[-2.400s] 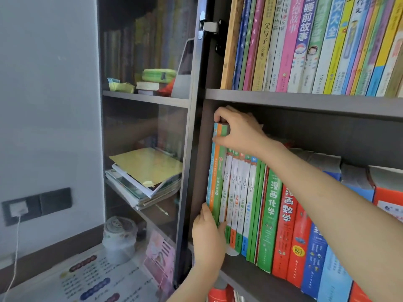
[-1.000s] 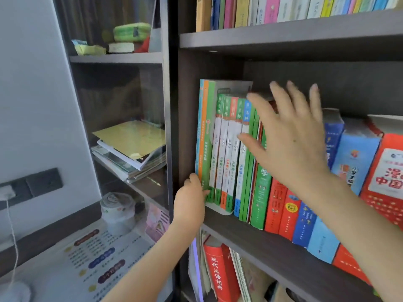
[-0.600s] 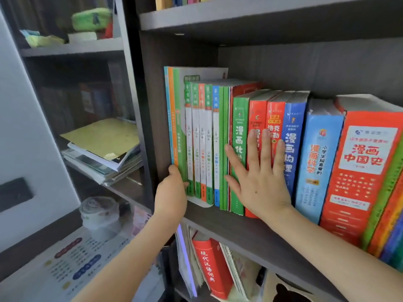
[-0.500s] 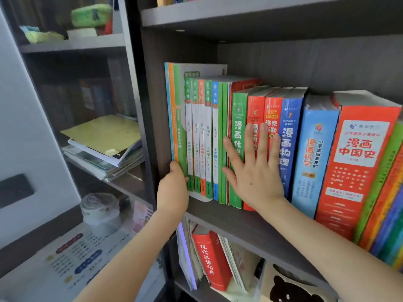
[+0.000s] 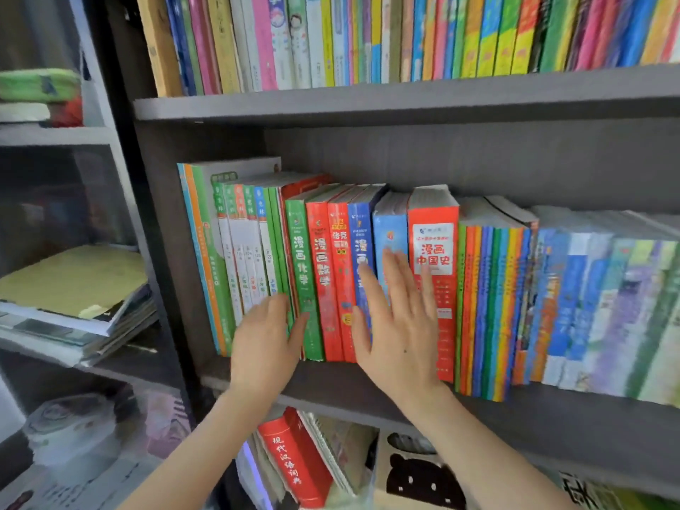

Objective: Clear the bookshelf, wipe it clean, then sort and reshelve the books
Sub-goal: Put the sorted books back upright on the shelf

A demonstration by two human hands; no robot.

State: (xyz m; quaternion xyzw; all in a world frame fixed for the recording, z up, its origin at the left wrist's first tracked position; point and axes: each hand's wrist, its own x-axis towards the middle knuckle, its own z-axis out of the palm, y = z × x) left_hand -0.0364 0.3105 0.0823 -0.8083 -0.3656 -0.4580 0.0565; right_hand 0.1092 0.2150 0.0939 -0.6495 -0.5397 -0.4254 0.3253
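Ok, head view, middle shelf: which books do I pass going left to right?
Tall green book, white-spined set, green chemistry book, red maths book, yellow-labelled red book, dark blue book, light blue book, red history book, rainbow-striped set, blue-and-white set.

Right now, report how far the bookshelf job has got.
Done, it seems: the middle shelf is filled with upright books, spines out. In hand: left hand and right hand press flat against the spines, likely evening the row. Left: the red book below leans among loose ones. Wiping cannot be judged.
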